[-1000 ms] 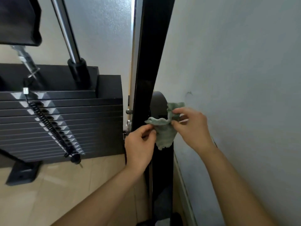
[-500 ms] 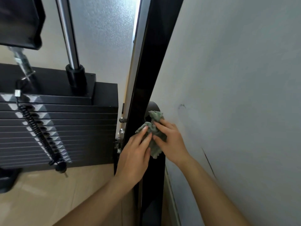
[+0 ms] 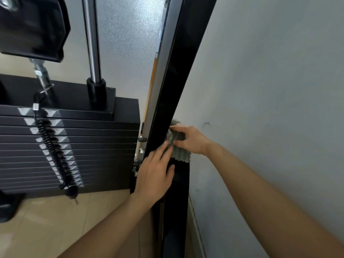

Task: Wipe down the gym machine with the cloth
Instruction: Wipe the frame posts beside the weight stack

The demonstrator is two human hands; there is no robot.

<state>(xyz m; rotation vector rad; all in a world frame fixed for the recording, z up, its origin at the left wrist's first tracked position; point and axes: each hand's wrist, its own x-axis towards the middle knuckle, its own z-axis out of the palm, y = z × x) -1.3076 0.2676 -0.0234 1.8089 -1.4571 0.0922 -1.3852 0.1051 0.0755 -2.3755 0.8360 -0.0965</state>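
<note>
Right hand (image 3: 193, 140) is closed on the grey-green cloth (image 3: 181, 155), fingers curled over the bunched upper part and pressing it to the wall-side edge of the black upright (image 3: 178, 75) of the gym machine (image 3: 104, 107). The cloth's scalloped lower edge hangs free just below that hand. It sits in the narrow gap between the upright and the pale wall (image 3: 260, 90).

Left hand (image 3: 154, 174) lies on the front face of the same upright, just below the cloth. Its fingers are straight and it holds nothing. Its fingertips (image 3: 165, 144) touch the cloth's near edge, and the thumb lies against the post's right side.

The weight stack (image 3: 93, 146), with its coiled pin cord (image 3: 50, 146), and the chrome guide rod (image 3: 92, 43) stand to the left, apart from both hands. Tiled floor (image 3: 46, 229) shows below.

Assessment: the step in hand appears to be wiping the upright, at about the level of the stack's upper plates. Both hands look to be settling the cloth against the post, not yet making a long stroke. How much of the machine has been cleaned cannot be told from this view.

Next move, in the inspector's judgement, calls for a firm hold on the cloth with flat pressure on the post, then a pass along its length. Clearance to the wall is tight, so the right hand's knuckles may rub it. The free corner could also snag on the bolts (image 3: 142, 139) at the upright's left edge.
</note>
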